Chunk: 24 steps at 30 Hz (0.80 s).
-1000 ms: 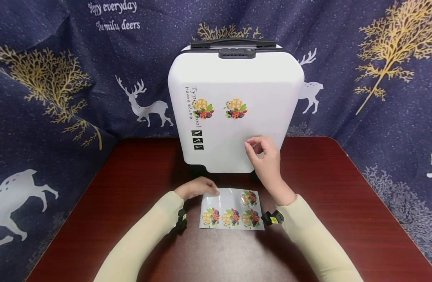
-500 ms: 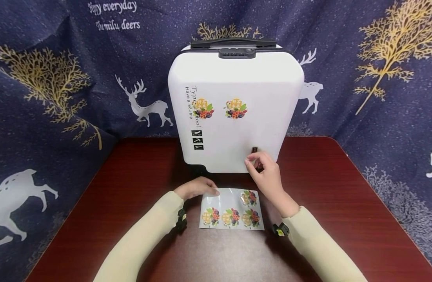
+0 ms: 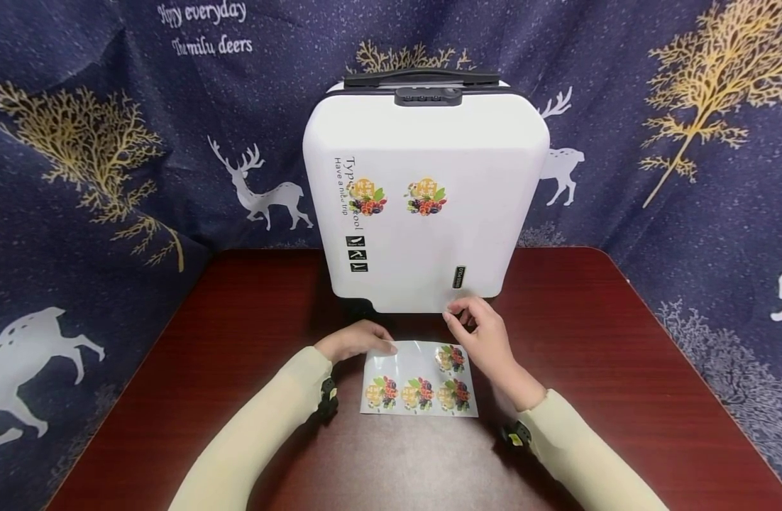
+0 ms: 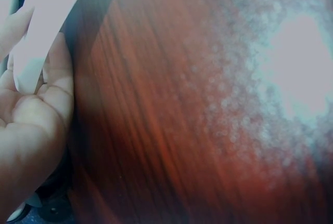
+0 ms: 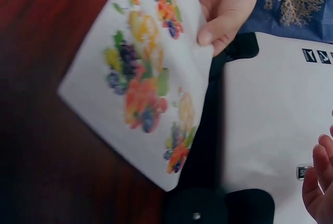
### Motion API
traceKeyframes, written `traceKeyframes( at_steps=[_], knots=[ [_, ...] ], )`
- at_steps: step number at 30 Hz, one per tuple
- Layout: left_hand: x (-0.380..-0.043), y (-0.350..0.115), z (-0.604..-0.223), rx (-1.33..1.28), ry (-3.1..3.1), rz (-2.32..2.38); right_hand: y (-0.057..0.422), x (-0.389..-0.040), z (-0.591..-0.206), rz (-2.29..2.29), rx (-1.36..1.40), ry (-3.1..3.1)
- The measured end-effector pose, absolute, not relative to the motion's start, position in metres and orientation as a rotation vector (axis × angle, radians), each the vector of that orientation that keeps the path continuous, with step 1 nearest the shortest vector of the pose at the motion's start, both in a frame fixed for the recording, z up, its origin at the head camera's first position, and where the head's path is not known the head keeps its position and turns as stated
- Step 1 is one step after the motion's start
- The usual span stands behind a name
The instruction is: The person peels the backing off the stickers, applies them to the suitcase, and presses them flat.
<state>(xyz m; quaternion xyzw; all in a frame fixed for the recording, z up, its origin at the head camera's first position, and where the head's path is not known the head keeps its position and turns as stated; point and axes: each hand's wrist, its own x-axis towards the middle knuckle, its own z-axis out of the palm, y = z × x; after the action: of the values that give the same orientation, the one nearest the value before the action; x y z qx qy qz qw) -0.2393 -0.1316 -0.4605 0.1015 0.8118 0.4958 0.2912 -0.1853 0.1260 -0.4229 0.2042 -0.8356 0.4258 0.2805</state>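
Note:
My left hand (image 3: 358, 339) pinches the upper left corner of a white sticker sheet (image 3: 391, 362) between thumb and fingers. In the left wrist view, the sheet's pale underside (image 4: 44, 42) runs between the thumb and fingers. Several fruit stickers (image 3: 419, 393) are on the sheet, along its lower row and at upper right. My right hand (image 3: 483, 337) hovers between the sheet and a white suitcase (image 3: 423, 255), fingers loosely bent, thumb and forefinger slightly apart, nothing visible between them. Two matching fruit stickers, a left one (image 3: 368, 197) and a right one (image 3: 426, 196), sit side by side on the suitcase.
The suitcase stands upright at the back of a dark red wooden table (image 3: 250, 355), with a black handle (image 3: 423, 78) and a combination lock (image 3: 428, 96) on top. A small black label (image 3: 459, 277) is low on its front. Behind hangs a navy deer-patterned cloth (image 3: 174, 142).
My right hand has moved down from the lower front of the suitcase toward the sheet, uncovering the small black label. The left hand and the sheet stay in place.

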Motion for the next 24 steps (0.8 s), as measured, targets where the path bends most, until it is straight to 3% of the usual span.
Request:
traceKeyframes(
  at_steps=[24],
  knots=[
    [-0.240, -0.132, -0.463, 0.273, 2.151, 1.321, 0.148, -0.182, -0.442, 1.094, 0.541, -2.741]
  ],
)
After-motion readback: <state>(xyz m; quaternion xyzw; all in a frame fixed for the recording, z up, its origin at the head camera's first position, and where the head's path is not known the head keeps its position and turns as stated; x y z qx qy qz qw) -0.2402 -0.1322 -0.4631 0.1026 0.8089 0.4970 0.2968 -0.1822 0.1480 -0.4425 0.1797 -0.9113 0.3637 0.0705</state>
